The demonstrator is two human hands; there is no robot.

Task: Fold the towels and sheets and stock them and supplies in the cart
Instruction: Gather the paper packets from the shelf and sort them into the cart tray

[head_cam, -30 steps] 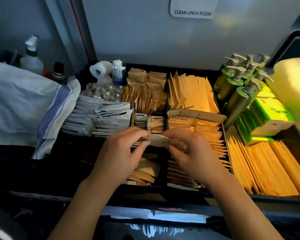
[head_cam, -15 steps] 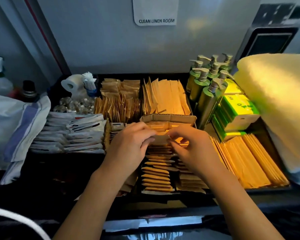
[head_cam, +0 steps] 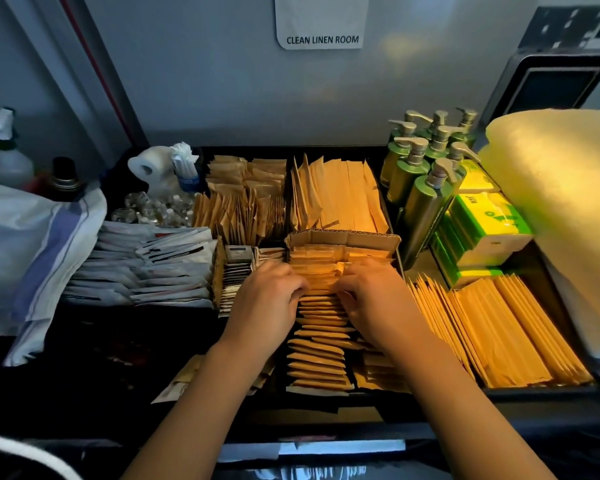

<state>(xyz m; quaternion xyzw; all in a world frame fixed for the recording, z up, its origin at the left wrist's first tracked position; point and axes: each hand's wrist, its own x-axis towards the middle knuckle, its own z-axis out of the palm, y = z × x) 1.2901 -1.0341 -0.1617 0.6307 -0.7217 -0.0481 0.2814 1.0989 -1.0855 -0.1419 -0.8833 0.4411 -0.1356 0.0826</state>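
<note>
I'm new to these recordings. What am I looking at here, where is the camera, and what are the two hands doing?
There is no machine here: a person wears a camera on the head, looking down at a housekeeping cart tray under a CLEAN LINEN ROOM sign. The left hand and right hand work among a row of small brown paper packets, fingers curled into the row; no sure grip on one packet shows. Around them: green pump bottles, green tissue boxes, white sachets, a yellow towel.
</note>
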